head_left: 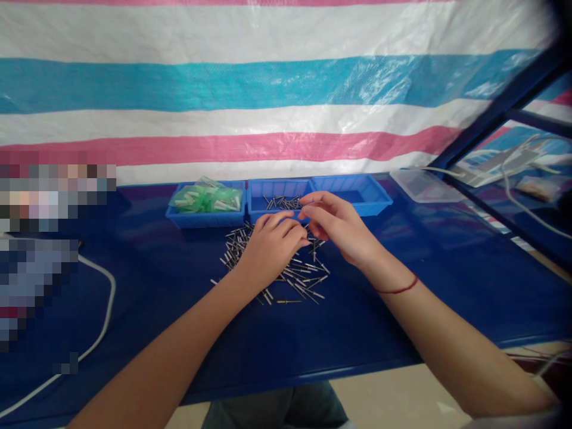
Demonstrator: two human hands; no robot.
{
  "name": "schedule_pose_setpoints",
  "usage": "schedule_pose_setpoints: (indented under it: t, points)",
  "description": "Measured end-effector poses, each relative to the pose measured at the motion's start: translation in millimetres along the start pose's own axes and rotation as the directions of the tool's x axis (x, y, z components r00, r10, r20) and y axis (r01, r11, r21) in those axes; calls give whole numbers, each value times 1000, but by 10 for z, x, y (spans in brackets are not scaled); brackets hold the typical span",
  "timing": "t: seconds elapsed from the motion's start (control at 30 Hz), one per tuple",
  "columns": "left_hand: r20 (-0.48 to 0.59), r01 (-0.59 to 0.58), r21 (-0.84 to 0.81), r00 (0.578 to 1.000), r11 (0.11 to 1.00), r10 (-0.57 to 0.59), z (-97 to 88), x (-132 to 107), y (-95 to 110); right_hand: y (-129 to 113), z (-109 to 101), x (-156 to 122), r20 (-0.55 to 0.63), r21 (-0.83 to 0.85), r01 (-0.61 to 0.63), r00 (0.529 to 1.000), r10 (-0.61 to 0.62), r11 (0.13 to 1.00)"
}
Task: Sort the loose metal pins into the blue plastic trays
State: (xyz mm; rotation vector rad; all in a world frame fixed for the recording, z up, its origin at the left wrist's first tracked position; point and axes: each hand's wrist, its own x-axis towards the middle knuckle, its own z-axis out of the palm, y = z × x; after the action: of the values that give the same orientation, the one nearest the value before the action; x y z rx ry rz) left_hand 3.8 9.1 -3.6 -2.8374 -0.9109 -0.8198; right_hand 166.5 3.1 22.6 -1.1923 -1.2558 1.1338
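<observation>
Striped plastic sheeting point(250, 83) is hanging behind a dark blue bench point(447, 268). Loose blind rivets point(300, 280) are lying in a tangled heap between the bench's near edge and the blue bins point(210, 220) lining its far edge. Over the heap, the left hand point(273, 247) is facing palm down, fingers loosely bent; the right hand point(339, 223) is curling beside it, thumb near fingertips. Whether either is gripping a rivet, I cannot tell. The thin mandrels are crossing, so one lifted rivet could be dragging neighbours along. A sweeping wrist could be sending the outlying brassy rivet point(288, 301) rolling toward the near edge.
</observation>
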Motion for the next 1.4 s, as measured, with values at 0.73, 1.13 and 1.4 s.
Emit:
schedule_pose_setpoints:
  t: [0.73, 1.13, 1.4]
  points:
    - [-164, 176, -370, 954, 912, -251, -226, -72, -98, -23, 91, -115, 243, -69, 5, 970, 12, 998]
    - [-156, 299, -551, 880, 779, -449, -299, -109, -69, 29, 217, -145, 324, 239, -247, 932, 163, 939]
    - [-187, 234, -519, 907, 822, -376, -325, -109, -83, 40, 206, -131, 280, 202, -183, 952, 122, 962]
